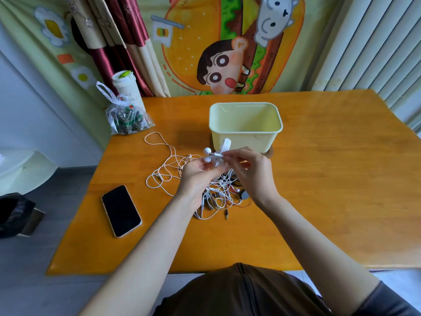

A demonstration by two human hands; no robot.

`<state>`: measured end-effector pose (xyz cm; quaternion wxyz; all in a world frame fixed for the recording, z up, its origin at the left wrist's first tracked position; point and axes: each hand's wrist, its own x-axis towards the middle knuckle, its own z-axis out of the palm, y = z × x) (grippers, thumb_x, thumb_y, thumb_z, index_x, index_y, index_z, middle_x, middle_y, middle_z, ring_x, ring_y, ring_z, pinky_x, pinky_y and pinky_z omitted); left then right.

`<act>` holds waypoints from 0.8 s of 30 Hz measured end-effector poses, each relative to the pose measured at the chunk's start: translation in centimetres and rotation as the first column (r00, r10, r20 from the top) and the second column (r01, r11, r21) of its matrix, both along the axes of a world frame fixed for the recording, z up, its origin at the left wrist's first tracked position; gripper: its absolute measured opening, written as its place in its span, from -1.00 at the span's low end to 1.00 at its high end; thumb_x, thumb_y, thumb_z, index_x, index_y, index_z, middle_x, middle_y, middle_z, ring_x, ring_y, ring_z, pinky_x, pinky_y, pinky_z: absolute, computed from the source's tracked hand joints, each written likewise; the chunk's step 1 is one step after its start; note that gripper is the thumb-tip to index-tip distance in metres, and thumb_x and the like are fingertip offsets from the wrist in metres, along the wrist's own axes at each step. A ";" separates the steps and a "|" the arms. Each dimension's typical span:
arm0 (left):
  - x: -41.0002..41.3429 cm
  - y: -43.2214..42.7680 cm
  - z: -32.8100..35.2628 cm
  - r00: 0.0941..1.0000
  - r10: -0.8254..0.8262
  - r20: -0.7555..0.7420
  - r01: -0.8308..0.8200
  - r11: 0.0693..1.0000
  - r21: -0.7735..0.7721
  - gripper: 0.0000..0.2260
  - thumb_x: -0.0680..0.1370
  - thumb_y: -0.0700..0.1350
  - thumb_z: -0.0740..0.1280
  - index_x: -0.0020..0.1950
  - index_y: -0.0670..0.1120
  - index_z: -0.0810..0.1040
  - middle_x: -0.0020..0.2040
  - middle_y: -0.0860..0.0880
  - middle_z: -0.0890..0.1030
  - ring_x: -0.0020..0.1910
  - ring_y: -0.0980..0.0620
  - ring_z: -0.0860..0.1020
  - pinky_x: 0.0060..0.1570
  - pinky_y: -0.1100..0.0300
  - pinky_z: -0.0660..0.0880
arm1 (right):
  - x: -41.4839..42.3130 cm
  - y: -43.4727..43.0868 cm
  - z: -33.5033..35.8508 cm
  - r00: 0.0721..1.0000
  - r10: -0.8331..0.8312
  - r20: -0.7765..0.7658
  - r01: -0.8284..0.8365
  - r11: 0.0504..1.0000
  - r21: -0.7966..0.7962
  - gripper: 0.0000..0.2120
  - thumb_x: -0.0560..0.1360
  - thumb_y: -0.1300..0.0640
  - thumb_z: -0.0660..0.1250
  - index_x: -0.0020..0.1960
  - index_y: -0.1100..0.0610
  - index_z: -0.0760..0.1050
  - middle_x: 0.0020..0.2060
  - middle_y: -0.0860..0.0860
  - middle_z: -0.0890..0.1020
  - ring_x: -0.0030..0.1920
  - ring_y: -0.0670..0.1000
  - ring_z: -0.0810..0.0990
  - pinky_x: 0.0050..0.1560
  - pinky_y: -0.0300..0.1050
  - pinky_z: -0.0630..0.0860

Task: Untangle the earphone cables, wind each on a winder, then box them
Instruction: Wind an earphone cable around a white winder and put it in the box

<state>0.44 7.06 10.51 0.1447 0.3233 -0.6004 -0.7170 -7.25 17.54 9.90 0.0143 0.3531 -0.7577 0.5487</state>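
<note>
Centre frame: left hand (200,173) pinches earbuds (207,152); right hand (250,173) pinches white winder (225,144), below box (246,131); keep buds pinned; wrap under light tension; feed cable (159,179) clear of tangle (218,195).

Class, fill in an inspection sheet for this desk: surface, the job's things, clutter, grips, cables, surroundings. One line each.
Surface: orange wooden table.
Job's things: pale yellow box, open, nothing seen inside; white winder held up in front of it.
Clutter: phone, screen up, at left; plastic bag and cup at the far left corner.
Grips: left hand holds the winder; right hand pinches a white earphone against it.
Cables: loose white cable loops leftward; tangle lies beneath the hands.
Surroundings: cartoon wall hanging, curtain, blinds.
</note>
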 end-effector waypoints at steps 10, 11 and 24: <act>0.3 0.3 0.7 0.999 0.021 -0.045 -0.018 0.998 0.058 -0.71 0.29 0.10 0.45 -0.09 -0.02 0.63 -0.06 0.05 0.68 0.15 0.01 0.56 0.36 -0.05 0.34 | -0.1 0.1 0.3 0.995 0.008 -0.099 -0.009 1.000 -0.011 -0.86 0.42 0.26 0.44 -0.02 0.14 0.66 -0.20 -0.05 0.63 -0.22 -0.08 0.62 -0.17 -0.21 0.56; 0.3 0.2 0.8 0.998 0.037 -0.043 -0.034 0.997 0.071 -0.71 0.28 0.13 0.45 -0.12 -0.02 0.63 -0.07 0.06 0.68 0.17 -0.01 0.55 0.37 -0.08 0.32 | 0.0 0.0 0.4 0.996 0.015 -0.091 -0.016 1.000 -0.013 -0.87 0.42 0.25 0.45 -0.04 0.14 0.66 -0.20 -0.04 0.65 -0.23 -0.07 0.63 -0.17 -0.19 0.57; 0.1 -1.0 1.0 0.997 0.030 -0.069 -0.014 0.975 0.222 -0.80 0.51 -0.07 0.35 0.03 -0.17 0.62 -0.03 -0.09 0.66 0.01 0.00 0.56 0.04 0.15 0.40 | 1.0 -0.9 1.6 0.975 0.066 0.213 -0.049 0.995 -0.086 -0.84 0.43 0.20 0.44 -0.04 0.16 0.50 -0.26 -0.06 0.62 -0.23 -0.14 0.59 -0.15 -0.24 0.54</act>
